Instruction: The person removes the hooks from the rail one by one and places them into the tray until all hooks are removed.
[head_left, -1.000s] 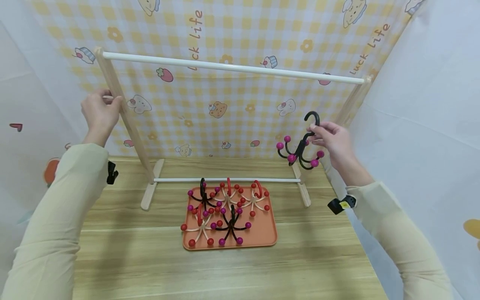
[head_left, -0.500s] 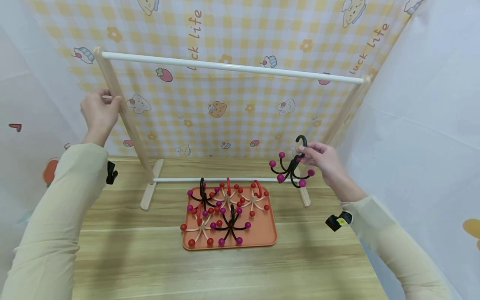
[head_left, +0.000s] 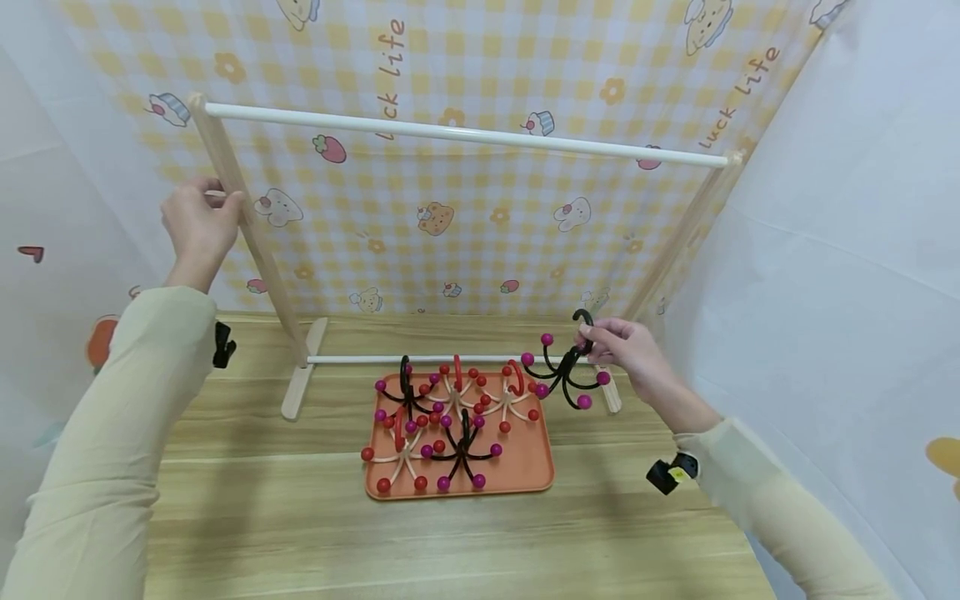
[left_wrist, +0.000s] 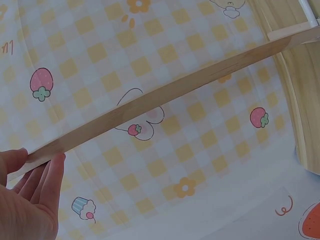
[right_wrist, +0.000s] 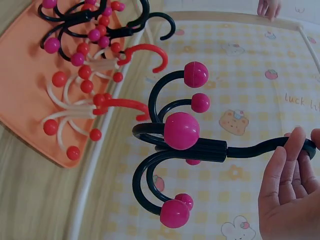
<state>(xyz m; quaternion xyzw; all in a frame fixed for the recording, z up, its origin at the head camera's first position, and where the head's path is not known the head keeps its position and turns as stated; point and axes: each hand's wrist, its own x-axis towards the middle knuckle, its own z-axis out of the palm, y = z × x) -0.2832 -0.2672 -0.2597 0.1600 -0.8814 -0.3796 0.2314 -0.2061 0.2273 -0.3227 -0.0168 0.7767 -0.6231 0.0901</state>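
My right hand [head_left: 626,348] pinches the top hook of a black hanger [head_left: 562,373] whose curved arms end in magenta balls; it hangs just above the right end of the rack's lower white rod [head_left: 450,360], beside the orange tray [head_left: 525,467]. In the right wrist view the black hanger [right_wrist: 190,150] fills the middle, with my fingers [right_wrist: 287,185] on its hook end. My left hand [head_left: 198,221] grips the left wooden post [head_left: 247,225] of the rack; in the left wrist view my fingers [left_wrist: 35,195] wrap the post [left_wrist: 165,95].
Several more multi-arm hangers [head_left: 442,417], black with magenta balls and cream with red balls, lie heaped on the tray. The rack's top white rail [head_left: 465,133] is bare. A patterned cloth backdrop [head_left: 480,233] closes in the wooden tabletop [head_left: 450,542] behind and at both sides.
My right hand has carried the black hanger down and to the left, from beside the right post to just above the tray's right end. The left hand has stayed on the post.
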